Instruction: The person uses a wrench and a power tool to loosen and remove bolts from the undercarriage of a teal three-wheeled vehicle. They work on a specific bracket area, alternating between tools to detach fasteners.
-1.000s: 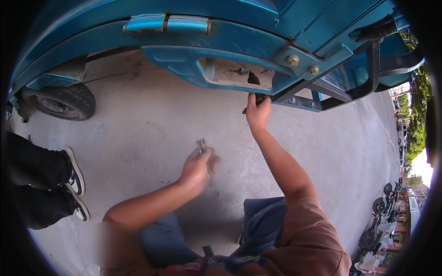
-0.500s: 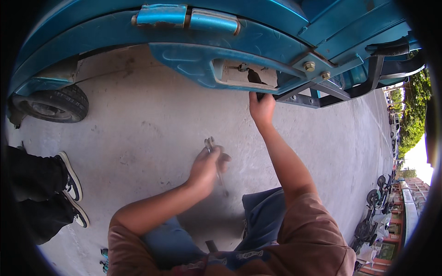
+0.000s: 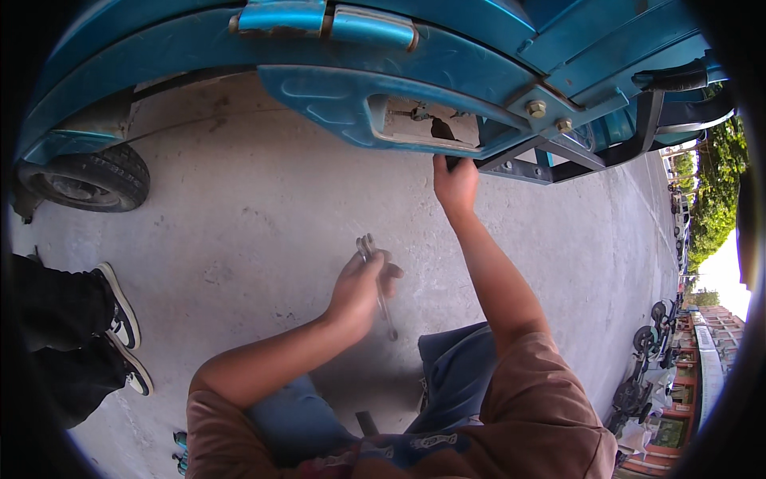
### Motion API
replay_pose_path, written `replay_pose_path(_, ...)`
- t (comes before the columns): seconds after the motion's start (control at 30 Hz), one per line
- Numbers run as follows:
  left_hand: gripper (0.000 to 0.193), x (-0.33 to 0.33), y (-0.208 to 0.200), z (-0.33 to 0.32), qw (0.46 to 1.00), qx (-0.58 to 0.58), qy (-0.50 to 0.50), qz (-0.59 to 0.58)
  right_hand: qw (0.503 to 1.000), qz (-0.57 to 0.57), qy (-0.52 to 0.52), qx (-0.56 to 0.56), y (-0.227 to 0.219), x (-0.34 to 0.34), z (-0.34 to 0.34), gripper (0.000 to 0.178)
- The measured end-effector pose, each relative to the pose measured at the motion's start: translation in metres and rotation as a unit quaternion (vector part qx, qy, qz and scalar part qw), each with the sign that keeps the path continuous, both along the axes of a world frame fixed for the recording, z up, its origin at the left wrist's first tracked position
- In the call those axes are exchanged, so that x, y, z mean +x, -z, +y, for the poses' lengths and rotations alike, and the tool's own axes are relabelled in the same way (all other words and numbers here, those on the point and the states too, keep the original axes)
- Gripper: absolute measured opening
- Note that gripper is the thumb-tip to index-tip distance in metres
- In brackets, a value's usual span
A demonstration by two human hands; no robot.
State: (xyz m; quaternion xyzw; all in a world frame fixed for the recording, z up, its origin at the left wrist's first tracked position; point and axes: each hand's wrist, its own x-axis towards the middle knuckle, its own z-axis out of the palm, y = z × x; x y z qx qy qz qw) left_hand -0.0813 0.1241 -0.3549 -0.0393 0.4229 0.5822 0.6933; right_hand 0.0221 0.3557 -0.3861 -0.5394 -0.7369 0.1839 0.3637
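Observation:
My left hand (image 3: 357, 289) is closed around a metal wrench (image 3: 386, 313), held over the ground in front of my knees. The forked jaw sticks up past my thumb, and the narrow shank points down toward me. Higher and to the right, my right hand (image 3: 456, 188) is closed at the lower edge of a blue metal step (image 3: 319, 108) on a vehicle. A bit of black shows between its thumb and fingers; what they hold is otherwise hidden. Through the step's rectangular opening, a dark shape (image 3: 441, 128) and a small metal fitting (image 3: 418, 113) show.
Two hex bolts (image 3: 536, 108) sit on the blue frame right of the opening, beside a black metal bracket (image 3: 574, 156). A tyre (image 3: 92, 180) is at the left. A person in black trousers (image 3: 60, 335) stands at the left edge. Parked two-wheelers (image 3: 638, 375) line the right.
The blue vehicle body appears slightly higher in the picture. Both hands stay almost where they were, the left still holding the wrench.

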Motion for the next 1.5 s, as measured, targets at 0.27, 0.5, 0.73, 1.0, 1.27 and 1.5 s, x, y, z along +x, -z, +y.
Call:
replay_pose_path(0.27,0.015,0.004,-0.002,-0.002,1.0,-0.009,0.01,0.013,0.997,0.06,-0.014,0.055,0.005,-0.003,-0.003,0.033)
replay_pose_path(0.5,0.016,0.005,0.001,-0.004,1.0,-0.002,0.016,0.007,0.999,0.021,0.025,0.011,0.017,0.002,0.002,0.034)
replay_pose_path(0.73,0.016,0.007,-0.001,-0.002,1.0,-0.006,0.012,0.015,0.999,0.009,0.029,-0.01,0.019,0.001,0.003,0.038)
replay_pose_path(1.0,0.026,0.007,-0.011,0.017,0.993,0.075,0.028,0.085,0.999,0.007,0.036,-0.009,0.015,-0.001,-0.002,0.038)
replay_pose_path(1.27,0.023,-0.009,-0.057,0.081,0.979,0.138,0.049,0.139,0.999,0.006,0.028,-0.033,0.006,0.005,-0.001,0.035)
replay_pose_path(1.5,0.016,0.003,-0.074,0.1,0.969,0.148,0.004,0.199,0.998,0.022,0.016,-0.062,0.002,0.008,0.002,0.034)
